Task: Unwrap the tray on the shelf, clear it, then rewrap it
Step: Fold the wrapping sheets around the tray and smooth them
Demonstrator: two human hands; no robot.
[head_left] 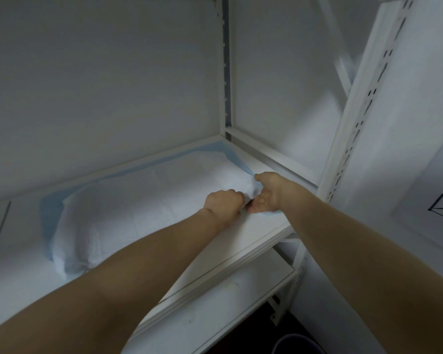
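Gripping the wrap (248,191) at its near right corner, the left hand (223,203) had its fingers curled into the fabric; the right hand (266,192) cupped the same corner, its hold not discernible. The wrapped tray (143,200) lay fully covered on the shelf (264,226). Judged: the corner fold was in hand, and freeing or tucking it next would call for a firm pinch.

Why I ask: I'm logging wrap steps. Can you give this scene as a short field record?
wrapped tray: fully covered by white wrap with blue edging
location: on white shelf, right end near the upright
left hand: fingers curled, grips the wrap at the tray's right end
right hand: cups the same end, thumb on top; grip unclear
stage: wrap not yet off
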